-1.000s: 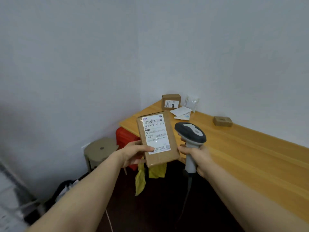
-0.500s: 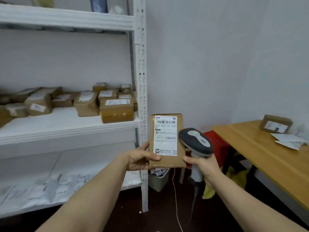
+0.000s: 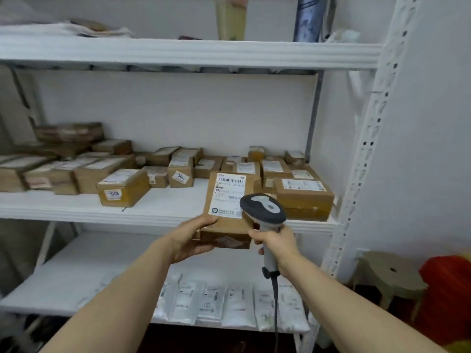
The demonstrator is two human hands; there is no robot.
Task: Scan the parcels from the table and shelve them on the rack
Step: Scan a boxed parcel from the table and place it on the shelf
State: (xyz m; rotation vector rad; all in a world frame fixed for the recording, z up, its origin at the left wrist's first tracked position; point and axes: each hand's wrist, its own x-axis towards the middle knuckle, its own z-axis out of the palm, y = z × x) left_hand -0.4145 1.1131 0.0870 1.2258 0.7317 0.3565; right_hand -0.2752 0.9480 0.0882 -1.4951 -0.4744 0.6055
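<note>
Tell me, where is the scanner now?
In the head view the scanner sits right of centre, gripped by the right hand, beside the parcel that the left hand holds before the middle shelf.

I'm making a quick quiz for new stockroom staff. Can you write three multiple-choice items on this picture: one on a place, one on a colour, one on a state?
1. Where do the white mailer bags lie?
A. on the top shelf
B. on the lowest shelf in view
C. on the stool

2. What colour is the head of the scanner?
A. red
B. yellow
C. dark grey with a light panel

3. What is the left hand doing?
A. holding the labelled parcel
B. hanging idle
C. gripping the scanner

Answers:
1 B: the bags lie in a row along that shelf's front.
2 C: the head is a grey shell with a pale insert on top.
3 A: its fingers wrap the parcel's lower end, while the right hand grips the scanner.
</note>
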